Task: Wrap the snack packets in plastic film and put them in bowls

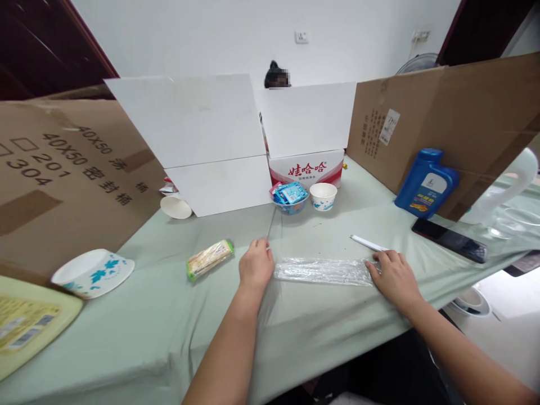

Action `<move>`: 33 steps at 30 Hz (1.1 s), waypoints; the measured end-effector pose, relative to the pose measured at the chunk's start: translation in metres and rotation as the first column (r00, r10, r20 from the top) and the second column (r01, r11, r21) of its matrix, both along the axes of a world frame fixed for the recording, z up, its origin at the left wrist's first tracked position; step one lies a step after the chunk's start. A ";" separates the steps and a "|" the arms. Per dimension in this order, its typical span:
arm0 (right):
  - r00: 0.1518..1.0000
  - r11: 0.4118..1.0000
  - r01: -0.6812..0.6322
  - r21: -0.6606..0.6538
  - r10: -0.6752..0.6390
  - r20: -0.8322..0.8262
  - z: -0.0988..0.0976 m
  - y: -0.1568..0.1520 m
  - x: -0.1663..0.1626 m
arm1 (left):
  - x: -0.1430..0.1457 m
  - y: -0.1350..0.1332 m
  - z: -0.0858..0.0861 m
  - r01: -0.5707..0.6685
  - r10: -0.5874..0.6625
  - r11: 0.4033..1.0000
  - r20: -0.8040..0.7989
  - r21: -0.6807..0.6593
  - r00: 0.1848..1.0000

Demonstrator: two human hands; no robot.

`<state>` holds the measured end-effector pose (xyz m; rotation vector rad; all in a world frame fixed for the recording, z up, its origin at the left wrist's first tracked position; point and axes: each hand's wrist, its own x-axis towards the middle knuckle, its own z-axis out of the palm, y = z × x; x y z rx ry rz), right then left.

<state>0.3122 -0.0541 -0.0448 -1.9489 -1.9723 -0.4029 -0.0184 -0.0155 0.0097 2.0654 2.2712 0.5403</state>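
A long, narrow piece of crinkled clear plastic film [324, 271] lies stretched across the green tablecloth between my hands. My left hand [256, 263] is closed at the film's left end, its fingers curled; the exact grip is hidden. At the other end, my right hand [394, 275] pinches the film's edge, thumb lying on the plastic. A slim white utility knife [366, 243] points away to the left from beside my right fingertips, its near end partly covered. Left of my left hand lies a clear packet of wooden sticks [210, 259] with green ends.
Behind stand a plastic bowl of blue packets [290, 197], a paper bowl [323, 197] and white carton flaps [215, 185]. To the right are a blue bottle [426, 183] and a black phone [449, 240]. A tipped paper bowl [95, 274] lies left. A person's head shows behind the carton.
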 end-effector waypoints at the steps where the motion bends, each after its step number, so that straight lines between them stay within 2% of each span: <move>1: 1.000 1.000 -0.004 0.000 0.004 -0.018 -0.001 -0.002 0.001 | 0.006 -0.005 0.002 0.079 -0.080 0.996 0.014 0.039 0.997; 2: 0.999 1.000 -0.013 -0.007 0.013 -0.040 -0.001 -0.004 0.002 | 0.014 -0.010 0.002 0.199 -0.201 0.979 0.038 0.051 0.979; 4: 0.992 0.999 -0.031 -0.027 0.027 -0.122 -0.001 -0.010 0.003 | 0.030 -0.019 0.001 0.455 -0.452 0.890 0.097 -0.016 0.887; 6: 0.957 0.998 -0.063 -0.031 0.051 -0.287 0.001 -0.018 0.001 | 0.041 -0.025 -0.003 0.581 -0.575 0.806 0.089 -0.107 0.814; 8: 0.852 0.992 -0.120 -0.025 0.090 -0.517 0.004 -0.028 -0.002 | 0.047 -0.028 -0.008 0.593 -0.598 0.789 0.019 -0.160 0.801; 10: 0.669 0.978 -0.210 -0.002 0.142 -0.729 0.010 -0.040 -0.007 | 0.048 -0.028 -0.011 0.569 -0.581 0.804 -0.028 -0.175 0.813; 12: 0.469 0.947 -0.319 0.025 0.181 -0.865 0.018 -0.053 -0.013 | 0.048 -0.030 -0.012 0.569 -0.583 0.796 -0.014 -0.206 0.812; 14: 0.318 0.903 -0.429 0.034 0.186 -0.930 0.030 -0.062 -0.018 | 0.050 -0.033 -0.013 0.624 -0.642 0.732 0.030 -0.274 0.766; 16: 0.238 0.846 -0.533 0.004 0.155 -0.959 0.045 -0.065 -0.023 | 0.054 -0.036 -0.014 0.705 -0.725 0.629 0.078 -0.328 0.684; 20: 0.103 0.756 -0.655 -0.005 0.082 -0.991 0.077 -0.041 -0.037 | 0.058 -0.038 -0.021 0.816 -0.838 0.478 0.112 -0.324 0.535; 23: -0.069 0.718 -0.696 0.025 -0.033 -0.997 0.088 -0.001 -0.056 | 0.058 -0.036 -0.025 0.851 -0.876 0.411 0.117 -0.327 0.468; 24: -0.100 0.704 -0.710 0.007 -0.091 -0.991 0.087 0.014 -0.064 | 0.058 -0.035 -0.025 0.854 -0.879 0.403 0.119 -0.330 0.461; 26: -0.115 0.685 -0.726 -0.065 -0.214 -0.970 0.078 0.043 -0.079 | 0.057 -0.034 -0.026 0.856 -0.879 0.405 0.121 -0.319 0.461; 28: -0.065 0.663 -0.737 -0.133 -0.266 -0.962 0.063 0.067 -0.092 | 0.057 -0.034 -0.026 0.861 -0.876 0.416 0.124 -0.294 0.465; 30: -0.009 0.683 -0.716 -0.144 -0.215 -0.976 0.046 0.084 -0.101 | 0.058 -0.033 -0.026 0.866 -0.877 0.416 0.130 -0.279 0.463; 33: 0.024 0.741 -0.666 -0.087 -0.095 -0.995 0.024 0.096 -0.107 | 0.058 -0.033 -0.026 0.869 -0.880 0.406 0.135 -0.282 0.455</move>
